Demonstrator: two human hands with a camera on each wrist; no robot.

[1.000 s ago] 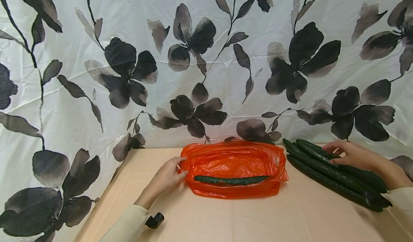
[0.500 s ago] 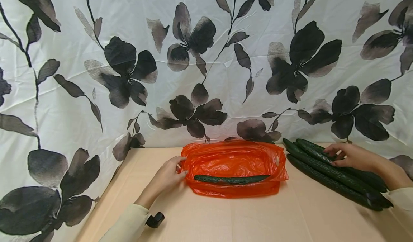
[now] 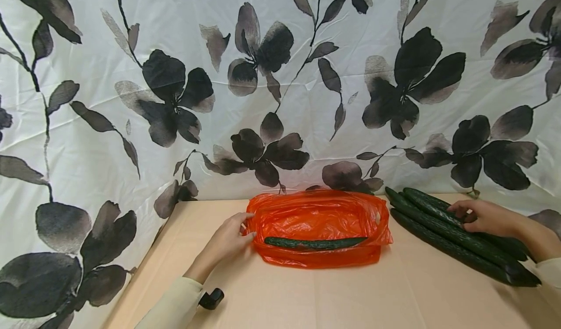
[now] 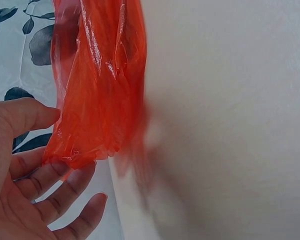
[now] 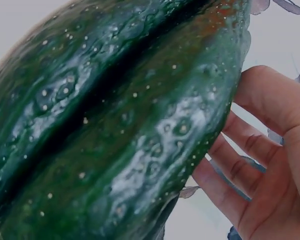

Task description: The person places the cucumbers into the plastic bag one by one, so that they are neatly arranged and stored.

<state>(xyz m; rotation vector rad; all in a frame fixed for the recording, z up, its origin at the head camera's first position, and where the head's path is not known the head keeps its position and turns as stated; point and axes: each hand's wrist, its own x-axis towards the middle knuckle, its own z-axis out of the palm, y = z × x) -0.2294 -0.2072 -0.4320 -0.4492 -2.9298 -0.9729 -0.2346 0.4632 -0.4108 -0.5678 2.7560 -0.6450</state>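
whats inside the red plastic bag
Inside the red plastic bag, one dark green cucumber lies lengthwise along the near side. The bag's near wall hides what is behind it, so anything lower down cannot be seen.

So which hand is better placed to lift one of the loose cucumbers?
Probably the right. The right hand touches the loose cucumbers; the left hand is at the bag, on its end away from them.

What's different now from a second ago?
The right hand moved a little rightward at the cucumber pile, and the pile's rightmost tip shifted that way too. The left hand stayed at the red plastic bag, and the single cucumber inside stayed put.
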